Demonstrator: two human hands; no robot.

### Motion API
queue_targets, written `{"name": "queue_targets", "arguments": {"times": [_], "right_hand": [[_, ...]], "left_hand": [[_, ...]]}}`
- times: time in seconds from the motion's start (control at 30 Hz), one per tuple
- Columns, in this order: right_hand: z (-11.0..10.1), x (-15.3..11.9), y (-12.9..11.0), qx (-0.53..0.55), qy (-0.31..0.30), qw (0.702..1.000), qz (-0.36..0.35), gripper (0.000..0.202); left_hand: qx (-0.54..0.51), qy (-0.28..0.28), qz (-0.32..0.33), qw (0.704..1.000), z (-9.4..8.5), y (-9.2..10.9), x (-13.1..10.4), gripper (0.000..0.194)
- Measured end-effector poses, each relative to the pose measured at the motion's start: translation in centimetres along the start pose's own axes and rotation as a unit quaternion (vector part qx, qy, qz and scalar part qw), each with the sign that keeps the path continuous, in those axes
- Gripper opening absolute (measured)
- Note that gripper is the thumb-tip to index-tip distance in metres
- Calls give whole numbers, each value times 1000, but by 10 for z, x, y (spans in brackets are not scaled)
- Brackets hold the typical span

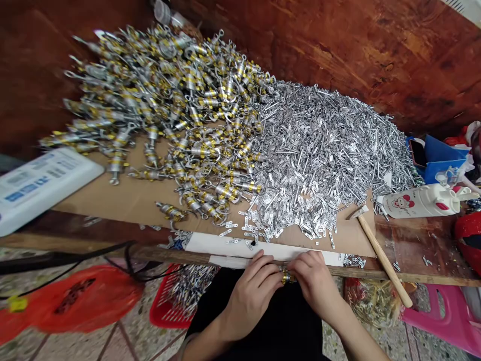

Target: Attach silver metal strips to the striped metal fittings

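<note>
Gold-banded metal fitting [288, 278], in the grip of left hand [251, 288] and right hand [314, 282], cartoon-printed bottle [420, 203], lettering unreadable

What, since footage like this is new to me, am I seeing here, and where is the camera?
No machine: these are a person's bare left hand and right hand, seen by one camera worn on the head, looking forward and down. By the near edge of the table, they hold a small metal piece with yellow on it, partly hidden. On the table, yellow and silver assemblies are heaped at left, loose metal parts at right. Further right are a hammer, its handle overhanging the edge, and a white bottle.
</note>
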State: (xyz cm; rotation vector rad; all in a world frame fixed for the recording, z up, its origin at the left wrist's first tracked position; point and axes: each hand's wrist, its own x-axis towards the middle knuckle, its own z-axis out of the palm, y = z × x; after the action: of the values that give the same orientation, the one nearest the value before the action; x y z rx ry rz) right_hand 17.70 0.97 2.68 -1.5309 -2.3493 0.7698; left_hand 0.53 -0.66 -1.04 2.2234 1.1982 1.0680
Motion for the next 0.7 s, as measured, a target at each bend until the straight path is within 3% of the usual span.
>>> {"name": "queue_targets", "arguments": {"times": [0.13, 0.23, 0.33, 0.4, 0.43, 0.5, 0.6, 0.7], "right_hand": [[13, 1, -5, -35, 16, 999, 8, 14], [0, 4, 11, 18, 48, 998, 45, 17], [-29, 2, 58, -35, 182, 972, 147, 22], [-48, 0, 97, -163, 289, 910, 248, 34], [-56, 0, 114, -199, 299, 889, 285, 41], [-66, -1, 136, -223, 282, 881, 308, 43], [-64, -4, 124, -209, 270, 895, 288, 39], [-48, -18, 69, -134, 219, 946, 200, 31]], "left_hand": [[3, 1, 5, 1000, 0, 0, 0, 14], [2, -2, 0, 1000, 0, 0, 0, 13], [-4, -2, -5, 1000, -1, 1, 1, 14], [-6, -2, -4, 1000, -1, 1, 2, 14], [-6, -3, -3, 1000, -2, 1, 3, 14], [-5, -4, -4, 1000, -2, 1, 3, 14], [-6, -6, -6, 1000, -2, 1, 3, 14], [-8, -3, -7, 1000, -3, 1, 3, 15]]}}
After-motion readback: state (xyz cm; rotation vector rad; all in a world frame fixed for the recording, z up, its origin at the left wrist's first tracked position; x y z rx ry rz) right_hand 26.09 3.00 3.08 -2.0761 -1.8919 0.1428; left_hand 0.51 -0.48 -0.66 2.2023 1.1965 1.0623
